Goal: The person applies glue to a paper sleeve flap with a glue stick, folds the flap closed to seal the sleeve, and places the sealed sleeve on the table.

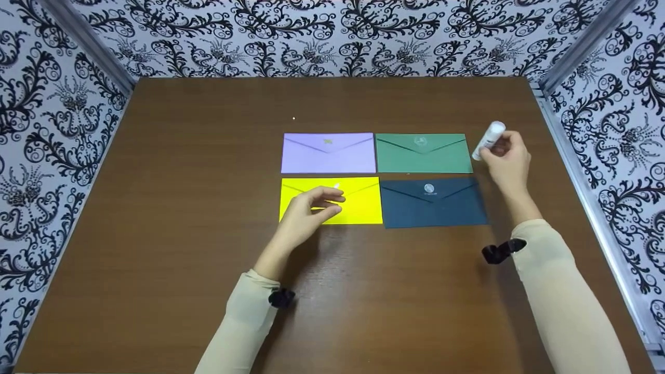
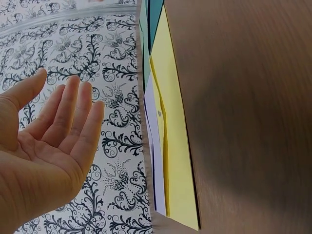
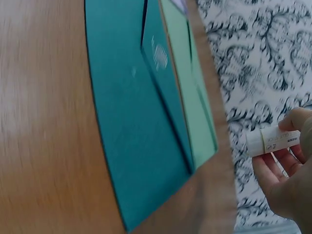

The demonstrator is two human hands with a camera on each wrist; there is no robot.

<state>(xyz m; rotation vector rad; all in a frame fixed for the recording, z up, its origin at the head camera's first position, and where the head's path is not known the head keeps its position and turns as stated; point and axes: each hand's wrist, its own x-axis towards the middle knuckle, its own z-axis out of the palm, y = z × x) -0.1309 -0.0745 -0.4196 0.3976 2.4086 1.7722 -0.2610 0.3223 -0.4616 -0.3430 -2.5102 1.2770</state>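
My right hand (image 1: pixel 509 162) pinches a white glue stick (image 1: pixel 489 139) between thumb and fingers, just right of the green envelope (image 1: pixel 422 162). Printed lettering shows on the glue stick (image 3: pixel 273 142) in the right wrist view. Over the yellow envelope (image 1: pixel 358 210) my left hand (image 1: pixel 309 210) hovers with relaxed, slightly bent fingers, holding nothing. In the left wrist view, its palm and spread fingers appear beside the envelopes. A purple envelope (image 1: pixel 328 162) lies behind the yellow one, and a dark blue envelope (image 1: pixel 434 210) lies in front of the green one. All have their flaps down.
The envelopes lie in two rows on a brown wooden table (image 1: pixel 182 208). Patterned black-and-white panels (image 1: pixel 283 39) with metal frame bars (image 1: pixel 587 208) stand around its back and sides. A tiny white speck (image 1: pixel 293 118) is behind the purple envelope.
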